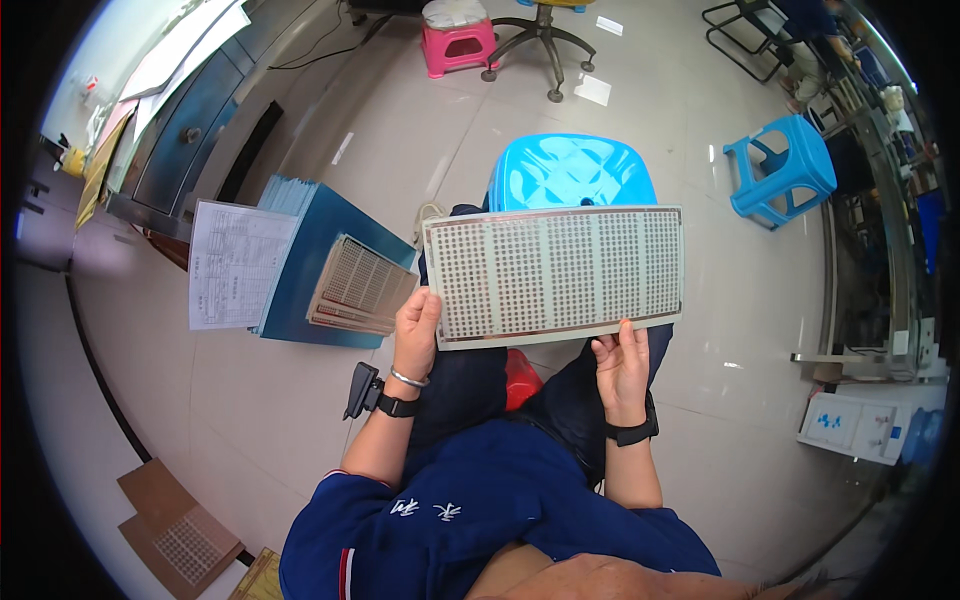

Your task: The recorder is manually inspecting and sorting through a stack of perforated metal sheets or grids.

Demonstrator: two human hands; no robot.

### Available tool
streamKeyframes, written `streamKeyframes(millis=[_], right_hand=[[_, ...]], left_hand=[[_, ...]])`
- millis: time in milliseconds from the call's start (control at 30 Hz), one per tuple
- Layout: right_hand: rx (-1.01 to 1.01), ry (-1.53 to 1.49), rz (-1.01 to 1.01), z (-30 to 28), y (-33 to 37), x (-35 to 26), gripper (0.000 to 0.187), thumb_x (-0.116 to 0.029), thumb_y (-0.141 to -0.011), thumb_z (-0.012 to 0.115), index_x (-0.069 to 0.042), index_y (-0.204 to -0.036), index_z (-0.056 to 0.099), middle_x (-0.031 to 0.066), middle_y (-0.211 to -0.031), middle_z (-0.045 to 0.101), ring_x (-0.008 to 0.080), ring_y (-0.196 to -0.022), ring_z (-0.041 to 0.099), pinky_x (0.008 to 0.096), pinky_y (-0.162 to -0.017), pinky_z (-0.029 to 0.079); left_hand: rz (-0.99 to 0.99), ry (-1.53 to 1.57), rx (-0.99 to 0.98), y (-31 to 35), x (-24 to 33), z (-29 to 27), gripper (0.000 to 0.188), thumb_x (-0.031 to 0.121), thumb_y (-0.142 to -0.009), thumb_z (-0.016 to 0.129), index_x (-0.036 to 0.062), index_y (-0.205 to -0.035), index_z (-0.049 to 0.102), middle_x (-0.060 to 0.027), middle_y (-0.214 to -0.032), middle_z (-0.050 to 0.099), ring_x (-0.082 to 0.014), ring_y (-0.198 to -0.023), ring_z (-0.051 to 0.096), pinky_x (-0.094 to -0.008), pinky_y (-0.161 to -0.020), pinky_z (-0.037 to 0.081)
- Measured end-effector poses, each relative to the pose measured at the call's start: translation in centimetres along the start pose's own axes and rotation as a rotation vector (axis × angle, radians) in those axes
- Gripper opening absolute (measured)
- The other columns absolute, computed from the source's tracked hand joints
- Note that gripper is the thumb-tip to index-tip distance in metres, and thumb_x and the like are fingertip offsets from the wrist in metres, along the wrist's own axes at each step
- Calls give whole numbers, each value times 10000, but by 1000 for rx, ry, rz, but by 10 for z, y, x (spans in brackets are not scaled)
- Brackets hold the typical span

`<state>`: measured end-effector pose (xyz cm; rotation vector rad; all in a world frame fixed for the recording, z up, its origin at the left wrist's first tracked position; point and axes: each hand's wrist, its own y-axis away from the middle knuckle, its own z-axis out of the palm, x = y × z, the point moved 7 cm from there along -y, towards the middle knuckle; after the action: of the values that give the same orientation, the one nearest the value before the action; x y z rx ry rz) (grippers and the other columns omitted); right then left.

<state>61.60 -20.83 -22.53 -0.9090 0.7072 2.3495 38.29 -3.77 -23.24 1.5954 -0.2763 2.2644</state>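
A pale green perforated panel (560, 275), rectangular and covered in rows of small dark dots, is held up over my lap. My left hand (417, 325) pinches its lower left corner, thumb in front. Along the lower edge, right of the middle, my right hand (625, 365) grips it with the fingertips. Just beyond the panel stands a blue plastic stool (575, 170), partly hidden by it. To the left, similar dotted panels (358, 285) lie in a small stack on a blue stack of boards or folders (285, 290).
A printed sheet (235, 262) hangs beside the blue stack. Farther off are a pink stool (458, 48), a wheeled chair base (545, 45) and another blue stool (785, 170). A metal cabinet (185, 135) is at far left, a workbench (890, 230) at right. Brown cardboard (175, 530) lies at lower left.
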Motion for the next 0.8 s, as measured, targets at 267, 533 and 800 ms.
streamKeyframes(millis=[267,533,800], right_hand=[[3,33,-38,1,0,-9,177,-153,-940,450,-47,-1069,512,72,-998,596,153,-858,614,287,-719,546],[53,92,-228,-44,-11,-77,343,-204,-940,459,37,-1184,467,69,-998,572,134,-886,571,270,-795,485],[-141,264,-441,-31,-15,-89,50,6,-842,508,-20,-825,547,135,-1227,490,247,-1083,525,345,-888,501]], left_hand=[[-5,55,1,1,-1,-4,261,247,-937,486,5,-924,584,-15,-877,606,-54,-793,512,-215,-740,408],[-4,-80,-28,1,19,-21,236,221,-929,505,5,-961,596,-2,-865,602,-43,-771,492,-197,-690,399],[444,-350,-152,-2,63,7,127,38,-828,581,35,-947,626,-152,-1204,513,-228,-1103,514,-310,-912,424]])
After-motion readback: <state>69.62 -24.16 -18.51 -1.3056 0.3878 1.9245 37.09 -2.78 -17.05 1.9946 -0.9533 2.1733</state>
